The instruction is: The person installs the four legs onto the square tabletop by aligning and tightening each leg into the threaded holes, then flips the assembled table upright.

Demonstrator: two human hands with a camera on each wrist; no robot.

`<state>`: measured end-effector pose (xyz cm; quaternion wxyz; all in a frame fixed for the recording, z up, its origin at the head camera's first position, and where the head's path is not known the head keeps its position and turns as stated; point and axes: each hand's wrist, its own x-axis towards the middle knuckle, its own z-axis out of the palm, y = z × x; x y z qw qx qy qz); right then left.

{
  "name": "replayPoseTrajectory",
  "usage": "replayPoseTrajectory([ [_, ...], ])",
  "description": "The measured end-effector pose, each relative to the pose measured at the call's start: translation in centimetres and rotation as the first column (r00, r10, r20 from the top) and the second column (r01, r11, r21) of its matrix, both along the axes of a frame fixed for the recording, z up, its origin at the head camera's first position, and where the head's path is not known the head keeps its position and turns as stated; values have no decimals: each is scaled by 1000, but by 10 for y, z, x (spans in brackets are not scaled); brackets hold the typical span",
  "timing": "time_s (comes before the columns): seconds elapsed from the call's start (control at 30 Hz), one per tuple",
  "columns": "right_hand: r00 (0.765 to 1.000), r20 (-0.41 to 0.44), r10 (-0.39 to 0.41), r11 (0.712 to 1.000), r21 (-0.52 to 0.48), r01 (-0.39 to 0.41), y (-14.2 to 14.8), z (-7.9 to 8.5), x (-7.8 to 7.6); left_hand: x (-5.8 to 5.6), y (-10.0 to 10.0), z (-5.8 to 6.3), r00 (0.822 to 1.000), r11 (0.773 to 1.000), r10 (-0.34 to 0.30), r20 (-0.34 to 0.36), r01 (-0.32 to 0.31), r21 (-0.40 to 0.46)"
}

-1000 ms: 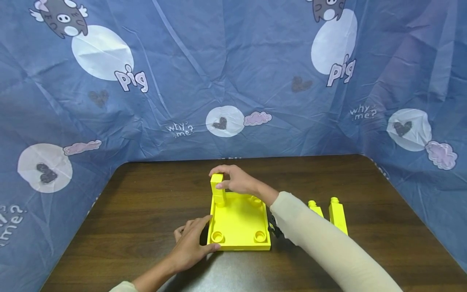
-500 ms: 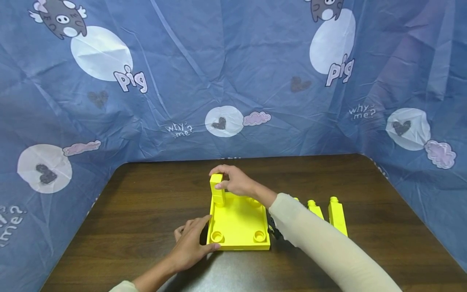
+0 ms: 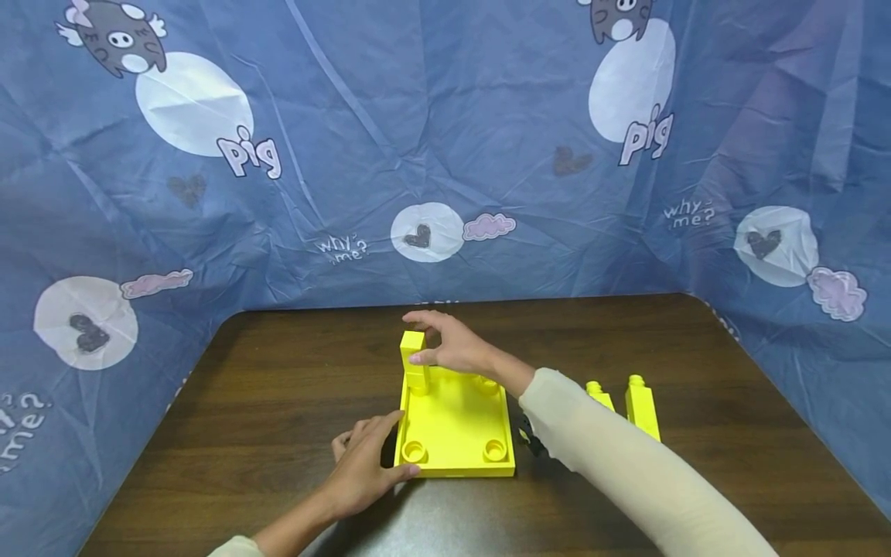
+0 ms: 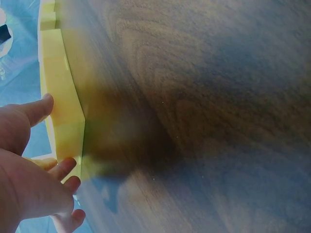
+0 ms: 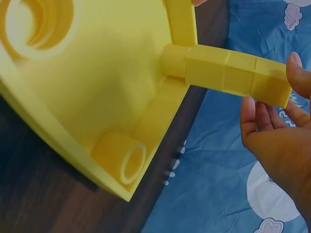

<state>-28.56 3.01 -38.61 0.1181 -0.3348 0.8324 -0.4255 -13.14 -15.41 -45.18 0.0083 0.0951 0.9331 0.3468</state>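
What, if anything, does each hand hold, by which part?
Left hand: tray, by its near left corner. Right hand: touching the post near its top; grip unclear.

Hands: two in play, left hand and right hand.
Sleeves: two pale ones, left sleeve, right sleeve.
Trays: just the one yellow tray.
Sockets: four on the count, one beneath a post, three open-topped, like this near-left socket.
Posts: three in sight, one standing post and two loose, the nearer-left loose post and the right-hand loose post, both part-hidden.
Tables: one wooden table.
"Pig" words on the cloth: two, folks!
White discs: five.
Pink clouds: three.
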Motion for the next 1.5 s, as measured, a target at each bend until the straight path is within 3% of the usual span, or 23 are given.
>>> replayPoseTrajectory([
  [0.33, 992, -112, -58, 998, 5, 59, 27, 10, 9, -2, 0, -1, 1000, 1000, 5, -17, -5, -18],
  [0.87, 965, -260, -38, 997, 61, 56, 94, 22, 42, -1, 1, -2, 999, 1000, 8, -33, -8, -23],
  [1.2, 957, -289, -9, 990, 129, 49, 131, 14, 59, -1, 2, -2, 999, 999, 9, -32, -10, -38],
  [1.5, 977, -215, -6, 982, 183, 47, 164, -5, 75, -2, 1, 0, 1000, 999, 11, -26, -12, -45],
])
